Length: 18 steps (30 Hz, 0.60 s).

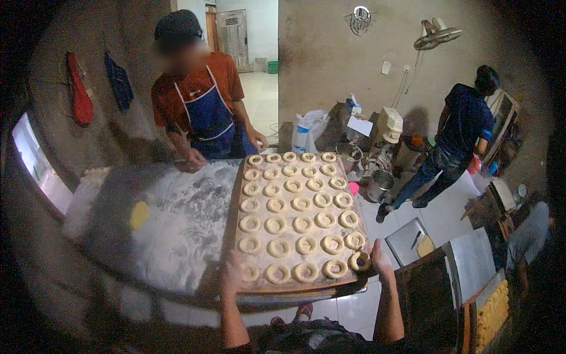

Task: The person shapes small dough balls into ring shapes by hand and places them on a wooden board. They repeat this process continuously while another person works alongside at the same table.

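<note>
A large wooden board (263,287) lies in front of me, carrying rows of pale ring-shaped dough pieces (302,203). My left hand (233,274) grips the board's near left edge, its fingers partly blurred. At the near right corner my right hand (382,261) is closed on the opposite edge, close to the last dough ring (360,260). Both forearms reach up from the lower edge, one on each side of the board. The undersides of the hands' grip are hidden.
Left of the board extends a dark table (159,259) dusted with flour, bearing a flat yellow dough piece (139,215). Across it stands a person in a blue apron (211,112). Another person (460,130) is at the far right. A tray (407,239) and yellow-topped boards (492,310) are to my right.
</note>
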Each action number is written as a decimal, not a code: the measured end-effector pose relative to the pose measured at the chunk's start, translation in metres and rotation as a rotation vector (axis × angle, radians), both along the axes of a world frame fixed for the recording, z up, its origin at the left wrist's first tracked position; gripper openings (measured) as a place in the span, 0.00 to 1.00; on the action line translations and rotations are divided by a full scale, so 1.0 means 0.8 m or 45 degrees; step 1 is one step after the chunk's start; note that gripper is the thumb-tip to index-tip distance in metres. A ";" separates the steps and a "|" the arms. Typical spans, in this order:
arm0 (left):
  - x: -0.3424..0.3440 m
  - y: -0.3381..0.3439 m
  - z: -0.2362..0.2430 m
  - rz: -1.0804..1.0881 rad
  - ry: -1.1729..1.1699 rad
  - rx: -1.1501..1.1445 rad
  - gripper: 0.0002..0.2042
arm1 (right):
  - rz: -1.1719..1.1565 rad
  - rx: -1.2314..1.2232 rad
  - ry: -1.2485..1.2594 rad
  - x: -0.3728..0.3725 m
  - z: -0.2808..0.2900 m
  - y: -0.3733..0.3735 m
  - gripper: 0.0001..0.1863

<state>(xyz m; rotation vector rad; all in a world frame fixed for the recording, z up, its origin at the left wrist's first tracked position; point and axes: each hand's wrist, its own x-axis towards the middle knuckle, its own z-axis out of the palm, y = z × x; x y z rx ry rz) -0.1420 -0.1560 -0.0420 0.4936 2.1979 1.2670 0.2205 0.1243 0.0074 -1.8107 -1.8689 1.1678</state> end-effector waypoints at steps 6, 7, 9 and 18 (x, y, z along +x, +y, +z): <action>0.015 0.002 0.019 0.158 -0.047 -0.041 0.39 | -0.288 -0.479 0.768 -0.026 0.026 -0.011 0.41; 0.018 0.003 0.021 0.185 0.001 -0.094 0.39 | -0.395 -0.330 0.705 -0.031 0.022 -0.015 0.44; 0.022 0.001 0.018 0.188 -0.001 -0.040 0.39 | -0.481 -0.142 0.629 -0.029 0.008 -0.023 0.51; 0.092 0.007 -0.038 -0.405 0.160 0.657 0.28 | -0.375 -0.237 1.104 0.199 0.005 -0.041 0.52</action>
